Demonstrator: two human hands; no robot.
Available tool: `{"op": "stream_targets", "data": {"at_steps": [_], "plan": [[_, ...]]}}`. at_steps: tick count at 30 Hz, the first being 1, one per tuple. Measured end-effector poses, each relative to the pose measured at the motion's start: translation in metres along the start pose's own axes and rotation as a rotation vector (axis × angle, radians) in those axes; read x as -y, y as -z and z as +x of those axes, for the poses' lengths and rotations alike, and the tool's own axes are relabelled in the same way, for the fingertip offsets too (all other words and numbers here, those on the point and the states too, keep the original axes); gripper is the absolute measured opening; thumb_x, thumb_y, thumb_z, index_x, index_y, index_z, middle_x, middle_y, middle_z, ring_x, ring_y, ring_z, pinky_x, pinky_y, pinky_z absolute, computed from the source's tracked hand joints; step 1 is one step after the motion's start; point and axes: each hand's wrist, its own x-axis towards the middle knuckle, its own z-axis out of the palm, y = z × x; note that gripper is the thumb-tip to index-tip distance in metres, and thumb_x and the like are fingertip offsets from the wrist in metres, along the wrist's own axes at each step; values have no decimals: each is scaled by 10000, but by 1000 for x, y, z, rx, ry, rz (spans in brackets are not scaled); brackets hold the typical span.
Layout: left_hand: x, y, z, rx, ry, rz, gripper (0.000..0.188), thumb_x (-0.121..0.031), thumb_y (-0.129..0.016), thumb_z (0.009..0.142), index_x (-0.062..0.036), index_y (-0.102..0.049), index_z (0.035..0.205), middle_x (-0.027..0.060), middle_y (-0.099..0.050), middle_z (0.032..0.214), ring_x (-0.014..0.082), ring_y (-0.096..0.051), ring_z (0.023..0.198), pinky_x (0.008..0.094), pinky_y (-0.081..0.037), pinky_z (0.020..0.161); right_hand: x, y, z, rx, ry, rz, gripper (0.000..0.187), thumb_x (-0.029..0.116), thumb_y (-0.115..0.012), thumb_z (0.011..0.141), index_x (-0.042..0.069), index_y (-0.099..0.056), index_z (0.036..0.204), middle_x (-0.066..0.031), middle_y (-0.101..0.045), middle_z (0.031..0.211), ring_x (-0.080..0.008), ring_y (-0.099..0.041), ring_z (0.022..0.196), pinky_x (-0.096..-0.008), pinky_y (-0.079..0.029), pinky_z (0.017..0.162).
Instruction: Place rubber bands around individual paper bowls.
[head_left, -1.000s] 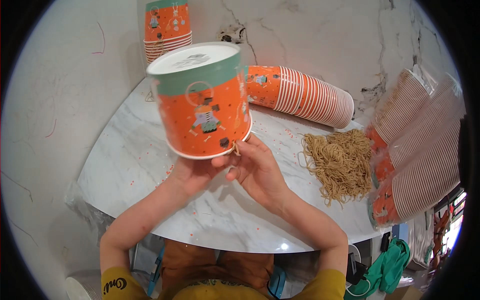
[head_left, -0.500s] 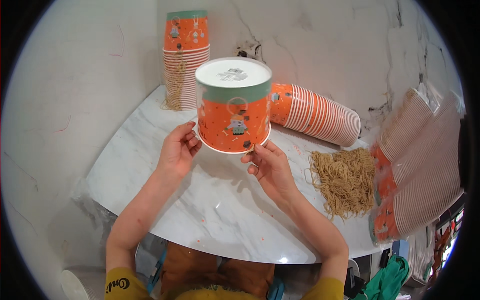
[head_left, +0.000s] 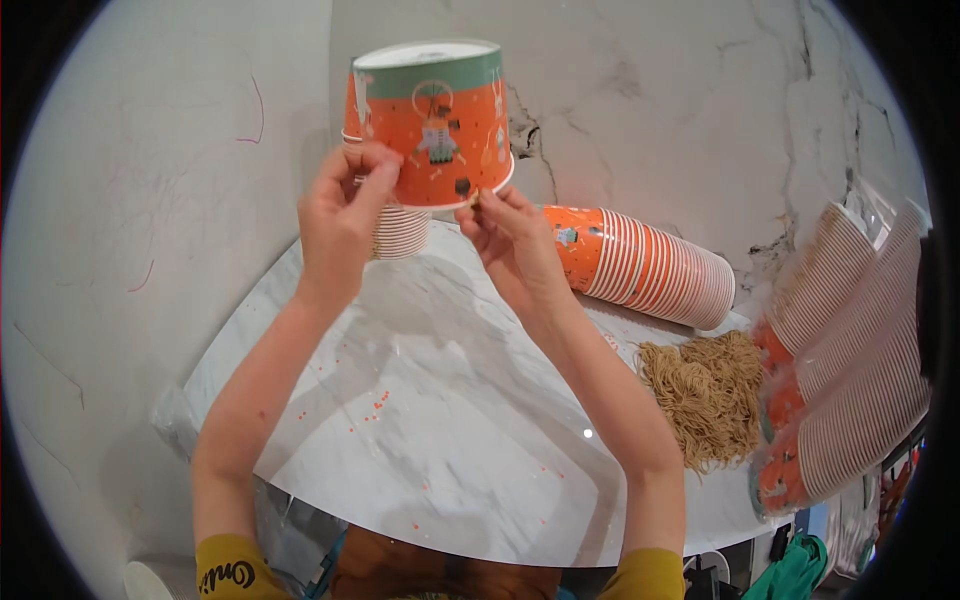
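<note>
I hold a large orange paper bucket (head_left: pixel 435 130) upside down, with a green band by its white base and a cartoon figure on its side. My left hand (head_left: pixel 340 215) grips its left side near the rolled white rim. At the front right of the rim, the fingertips of my right hand (head_left: pixel 508 235) pinch the edge, where a bit of tan string shows. Right behind the bucket stands an upright stack of the same buckets (head_left: pixel 402 237), mostly hidden by it and my left hand.
Another nested stack of buckets (head_left: pixel 650 265) lies on its side along the back wall. A pile of tan string (head_left: pixel 705 400) sits at the right of the marble table (head_left: pixel 440 430), with bagged bucket stacks (head_left: pixel 850 400) beyond. Small orange bits dot the tabletop.
Both hands have lifted the bucket up and to the left, toward the upright stack. It has tilted, so less of its white base shows. My left hand has closed more firmly on its side.
</note>
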Motion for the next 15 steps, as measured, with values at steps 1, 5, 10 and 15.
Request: {"op": "stream_targets", "data": {"at_steps": [1,5,10,15], "plan": [[0,1,12,0,-1,-5,113,-110,-623,1010,-19,-650,1072,65,-689,1092,110,-621,968,273,-485,860,2,-3,11,22,34,27,111,92,-591,1036,-13,-597,1072,-110,-699,990,-164,-709,881,-275,-597,827],[3,23,50,-76,-101,-107,121,-118,-612,1015,-23,-648,1081,64,-706,1075,130,-645,963,292,-519,822,3,-10,49,159,94,-1,135,95,-612,1024,1,-613,1121,-80,-701,1024,-141,-698,874,-246,-594,796],[27,44,76,-212,-72,-187,181,-148,-622,1010,-33,-629,1149,56,-693,1075,139,-643,972,302,-524,807,23,-39,113,267,180,-203,134,78,-580,1030,-29,-623,1099,-105,-712,964,-157,-713,862,-269,-597,811],[51,47,111,-258,1,-184,251,-176,-651,994,-30,-614,1194,52,-678,1109,141,-644,1021,304,-528,829,27,-62,165,172,153,-287,120,23,-583,1010,-66,-614,1084,-154,-710,1002,-183,-732,894,-260,-631,806]]}}
